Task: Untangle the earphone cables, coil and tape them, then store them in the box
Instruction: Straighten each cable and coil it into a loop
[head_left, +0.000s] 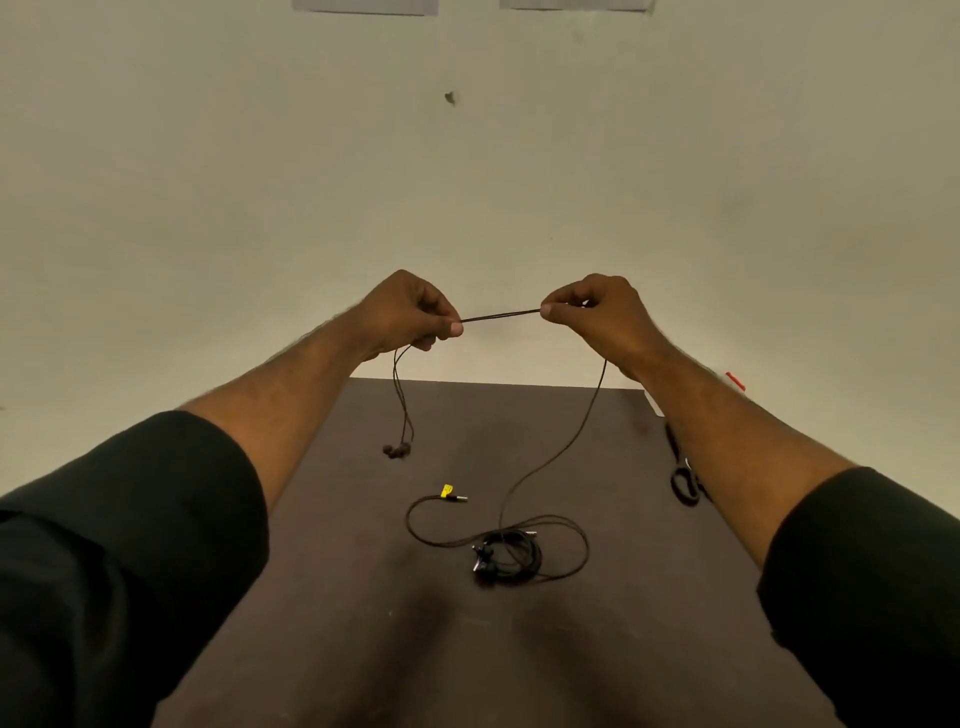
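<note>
A dark brown table (363, 597) carries a tangled heap of earphone cable (511, 556). Left of the heap lies a yellow-tagged plug (451, 493); far right, probably scissors (683, 480).

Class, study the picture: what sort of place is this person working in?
Probably a plain indoor workroom: a bare dark brown wooden table set against an unadorned beige wall, with black-handled scissors lying ready at the table's right edge.

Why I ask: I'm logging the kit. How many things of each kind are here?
Earphones: 2, the brown earphones pinched by the left hand and right hand, the black earphones on the table
Scissors: 1
Yellow tag: 1
Total: 4
</note>
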